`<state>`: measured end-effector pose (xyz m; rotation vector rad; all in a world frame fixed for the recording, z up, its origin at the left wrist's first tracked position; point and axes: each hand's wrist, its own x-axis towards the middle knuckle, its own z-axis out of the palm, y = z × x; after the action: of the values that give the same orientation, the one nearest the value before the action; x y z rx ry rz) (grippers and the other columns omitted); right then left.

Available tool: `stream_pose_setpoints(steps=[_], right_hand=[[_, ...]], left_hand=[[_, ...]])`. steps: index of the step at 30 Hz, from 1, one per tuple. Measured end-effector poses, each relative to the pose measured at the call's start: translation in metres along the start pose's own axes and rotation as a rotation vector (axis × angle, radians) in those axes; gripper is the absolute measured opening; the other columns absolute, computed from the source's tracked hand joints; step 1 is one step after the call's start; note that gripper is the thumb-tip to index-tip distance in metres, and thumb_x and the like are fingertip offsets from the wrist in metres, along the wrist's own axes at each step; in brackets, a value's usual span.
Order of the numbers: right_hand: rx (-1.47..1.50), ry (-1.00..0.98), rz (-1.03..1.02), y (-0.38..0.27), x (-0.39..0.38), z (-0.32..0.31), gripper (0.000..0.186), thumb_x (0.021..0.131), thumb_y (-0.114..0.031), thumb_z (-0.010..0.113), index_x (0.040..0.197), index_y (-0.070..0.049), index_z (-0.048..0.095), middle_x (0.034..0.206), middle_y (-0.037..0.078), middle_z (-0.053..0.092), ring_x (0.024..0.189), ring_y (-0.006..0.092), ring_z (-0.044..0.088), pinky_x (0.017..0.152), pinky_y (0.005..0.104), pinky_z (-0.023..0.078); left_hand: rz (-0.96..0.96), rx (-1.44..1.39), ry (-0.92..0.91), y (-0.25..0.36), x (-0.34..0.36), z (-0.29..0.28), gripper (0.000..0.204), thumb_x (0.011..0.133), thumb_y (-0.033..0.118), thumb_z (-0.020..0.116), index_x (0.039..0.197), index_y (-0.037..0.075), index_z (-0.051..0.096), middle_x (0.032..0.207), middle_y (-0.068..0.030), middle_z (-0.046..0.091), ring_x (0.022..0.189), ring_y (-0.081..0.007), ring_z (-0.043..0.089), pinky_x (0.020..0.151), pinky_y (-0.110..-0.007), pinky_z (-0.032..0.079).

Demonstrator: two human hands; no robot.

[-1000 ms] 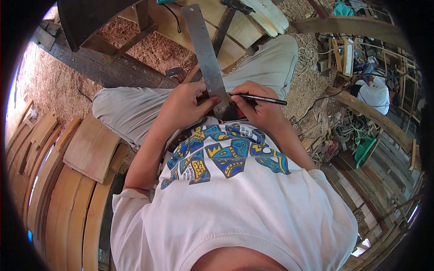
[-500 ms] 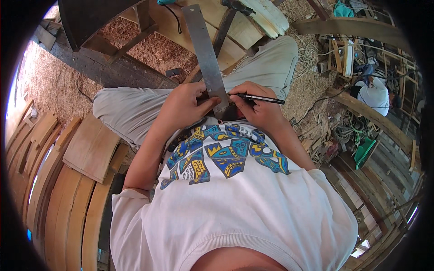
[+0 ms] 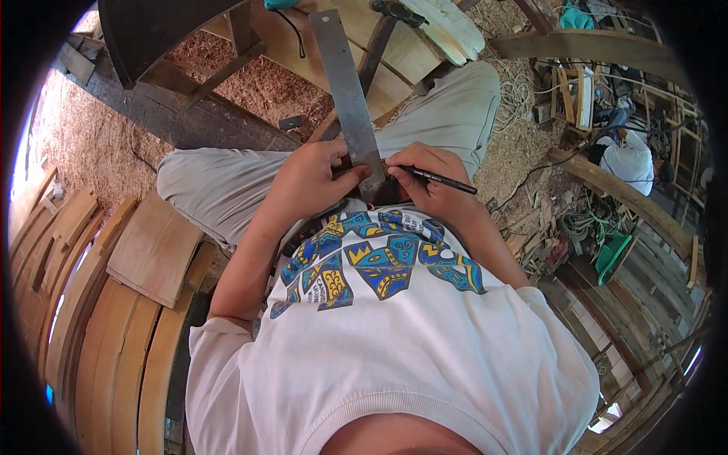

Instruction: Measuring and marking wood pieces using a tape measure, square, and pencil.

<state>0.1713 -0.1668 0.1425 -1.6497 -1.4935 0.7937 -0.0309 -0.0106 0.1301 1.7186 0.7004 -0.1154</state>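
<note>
A long flat grey metal strip [image 3: 347, 83], with a hole at its far end, slants away from my lap. My left hand [image 3: 312, 176] is closed on the strip's near part, its thumb laid across the top and its other fingers partly hidden beneath. Just right of the strip, my right hand [image 3: 436, 178] pinches a slim black pen [image 3: 444, 180], whose back end points right and toward me. The pen's tip is hidden by my fingers, close to the strip's right edge. A dark reddish thing [image 3: 388, 192] shows between my hands, too covered to make out.
Wooden boards [image 3: 152, 250] lie to my left. Ahead, a hammer [image 3: 398, 11] rests near light planks [image 3: 390, 57], beside wood shavings [image 3: 265, 83]. A dark curved panel [image 3: 152, 30] stands far left. Another person [image 3: 629, 159] sits at the right, near cables and timber.
The pen has tipped, its back end now lower and nearer me. My right hand has shifted slightly; the metal strip and my left hand have hardly moved.
</note>
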Motion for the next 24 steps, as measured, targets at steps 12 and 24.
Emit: stream_pose_setpoints(steps=[12,24], right_hand=[[0.017,-0.017,-0.105,0.001,-0.002,-0.003,0.014,0.089,-0.005,0.081,0.100,-0.006,0.073,0.091,0.010,0.073,0.080,0.0333,0.071,0.069,0.0416,0.055],[0.111,-0.137,-0.053,-0.001,0.002,-0.008,0.014,0.089,-0.002,0.080,0.098,-0.004,0.069,0.091,0.011,0.070,0.081,0.0338,0.068,0.071,0.0405,0.054]], left_hand=[[0.081,-0.038,0.044,-0.003,0.001,0.004,0.026,0.093,0.025,0.080,0.109,0.004,0.079,0.083,-0.0211,0.075,0.068,-0.0356,0.070,0.065,-0.041,0.053],[0.104,-0.066,0.060,-0.004,0.000,0.005,0.026,0.092,0.024,0.082,0.105,0.002,0.078,0.079,-0.0214,0.073,0.063,-0.0334,0.065,0.064,-0.041,0.051]])
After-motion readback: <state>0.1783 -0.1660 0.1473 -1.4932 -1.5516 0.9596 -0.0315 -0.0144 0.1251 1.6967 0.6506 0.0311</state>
